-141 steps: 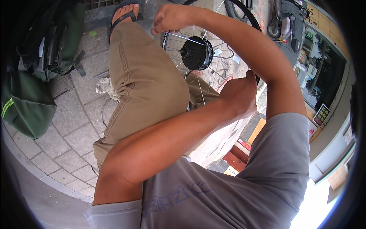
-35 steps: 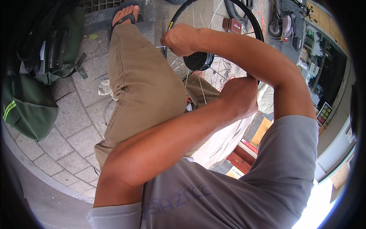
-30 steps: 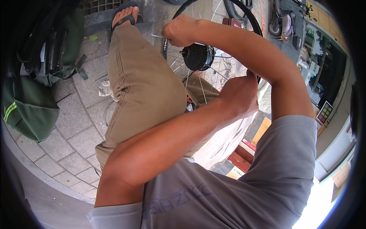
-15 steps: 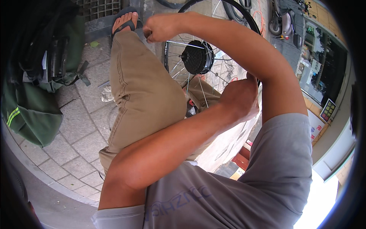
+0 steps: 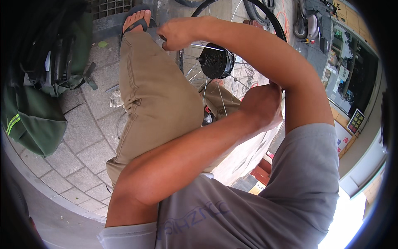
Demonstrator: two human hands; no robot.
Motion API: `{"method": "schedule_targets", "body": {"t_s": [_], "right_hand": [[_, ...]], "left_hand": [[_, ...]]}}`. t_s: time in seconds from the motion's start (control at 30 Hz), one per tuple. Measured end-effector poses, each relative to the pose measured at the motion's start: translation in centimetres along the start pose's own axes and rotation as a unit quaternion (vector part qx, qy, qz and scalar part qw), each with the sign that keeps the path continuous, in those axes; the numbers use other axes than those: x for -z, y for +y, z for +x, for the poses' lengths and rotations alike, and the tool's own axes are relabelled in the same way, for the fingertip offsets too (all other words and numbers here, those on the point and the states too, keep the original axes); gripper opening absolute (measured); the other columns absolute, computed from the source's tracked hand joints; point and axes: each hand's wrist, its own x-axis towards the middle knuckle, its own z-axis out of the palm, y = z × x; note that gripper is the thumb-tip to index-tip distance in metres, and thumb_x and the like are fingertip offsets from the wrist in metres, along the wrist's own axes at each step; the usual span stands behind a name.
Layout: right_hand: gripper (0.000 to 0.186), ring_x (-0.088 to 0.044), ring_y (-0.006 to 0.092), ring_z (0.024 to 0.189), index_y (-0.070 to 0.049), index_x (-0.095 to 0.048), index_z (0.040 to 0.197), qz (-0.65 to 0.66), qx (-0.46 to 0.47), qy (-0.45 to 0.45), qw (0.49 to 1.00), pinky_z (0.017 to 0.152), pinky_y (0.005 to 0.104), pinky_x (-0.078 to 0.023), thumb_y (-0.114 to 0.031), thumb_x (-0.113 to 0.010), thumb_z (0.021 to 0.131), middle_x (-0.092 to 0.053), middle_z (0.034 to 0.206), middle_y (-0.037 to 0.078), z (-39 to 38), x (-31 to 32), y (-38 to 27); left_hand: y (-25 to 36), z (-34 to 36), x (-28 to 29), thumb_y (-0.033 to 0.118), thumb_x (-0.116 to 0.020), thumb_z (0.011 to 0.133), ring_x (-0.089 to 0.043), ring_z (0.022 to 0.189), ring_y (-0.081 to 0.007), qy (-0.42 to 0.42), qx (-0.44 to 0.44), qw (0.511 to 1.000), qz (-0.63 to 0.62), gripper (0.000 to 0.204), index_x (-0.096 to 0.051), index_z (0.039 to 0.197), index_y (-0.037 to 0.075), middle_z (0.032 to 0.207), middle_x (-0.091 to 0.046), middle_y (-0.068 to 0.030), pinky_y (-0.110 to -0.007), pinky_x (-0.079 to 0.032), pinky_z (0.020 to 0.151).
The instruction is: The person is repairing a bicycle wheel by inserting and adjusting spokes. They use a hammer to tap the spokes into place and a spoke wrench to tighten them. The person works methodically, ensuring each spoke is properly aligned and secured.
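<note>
Purple lettering point(image 5: 192, 220) on grey shirt point(image 5: 257, 211); characters on dark sign point(image 5: 355, 120).

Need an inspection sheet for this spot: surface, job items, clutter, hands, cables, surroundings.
Surface: grey paving, with a small green leaf on it.
Job items: spoked wheel with dark hub, partly hidden behind the arms.
Clutter: crumpled pale cloth left of the trousered leg; dark green bag at far left.
Hands: left hand at the wheel's right side, right hand near its left side; arms crossed, grips unclear.
Cables: dark cable beside the hub; orange cord beyond the wheel.
Surroundings: parked scooter, shop window, drain grate.
</note>
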Motion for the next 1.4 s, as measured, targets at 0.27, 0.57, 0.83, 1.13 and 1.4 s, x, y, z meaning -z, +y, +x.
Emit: {"method": "schedule_targets", "body": {"t_s": [0.27,0.57,0.83,1.13,1.4], "right_hand": [[0.039,-0.064,0.0176,0.068,-0.005,-0.071,0.111,0.323,-0.094,-0.128,0.933,0.065,0.0342,-0.058,-0.039,-0.071,0.092,-0.066,0.087,0.005,-0.3,2.3,1.8],[0.023,-0.074,0.0362,0.092,-0.006,-0.076,0.099,-0.288,0.154,0.056,0.943,0.079,0.0435,-0.058,-0.011,-0.061,0.082,-0.076,0.096,0.015,-1.1,-2.4,-1.2],[0.031,-0.073,0.0300,0.090,-0.008,-0.073,0.107,-0.011,-0.072,0.002,0.997,0.076,0.0424,-0.059,-0.032,-0.063,0.089,-0.074,0.098,0.015,-0.3,1.6,0.5],[0.027,-0.068,0.0187,0.070,-0.006,-0.072,0.111,0.212,-0.071,-0.089,0.971,0.064,0.0338,-0.059,-0.025,-0.063,0.096,-0.067,0.083,0.007,1.8,2.0,1.2],[0.034,-0.069,0.0234,0.071,-0.002,-0.070,0.105,0.208,-0.074,-0.140,0.965,0.065,0.0360,-0.061,-0.032,-0.068,0.089,-0.068,0.088,0.010,1.9,2.5,1.8]], "left_hand": [[-0.2,-0.4,-0.1,0.009,-0.068,0.080,-0.073,0.079,-0.0419,0.048,-0.029,0.998,-0.030,0.044,-0.052,0.112,-0.016,0.086,-0.070,-0.0291,-0.048,-0.059,0.069],[0.3,-0.4,0.4,0.008,-0.065,0.079,-0.072,0.084,-0.0403,0.000,-0.002,1.000,0.029,0.029,-0.062,0.103,-0.010,0.089,-0.071,-0.0274,-0.048,-0.058,0.079],[0.6,-0.4,0.8,0.011,-0.063,0.084,-0.072,0.084,-0.0422,-0.012,-0.002,1.000,-0.004,0.024,-0.066,0.098,-0.007,0.091,-0.070,-0.0294,-0.051,-0.058,0.076],[-0.5,-1.1,0.0,0.016,-0.063,0.086,-0.069,0.088,-0.0476,0.090,-0.060,0.992,-0.071,0.024,-0.067,0.100,-0.004,0.092,-0.070,-0.0289,-0.052,-0.056,0.077],[-1.1,-1.1,-0.3,0.015,-0.063,0.085,-0.069,0.085,-0.0469,0.102,-0.104,0.988,-0.053,0.026,-0.064,0.102,-0.005,0.090,-0.070,-0.0287,-0.053,-0.056,0.076]]}}
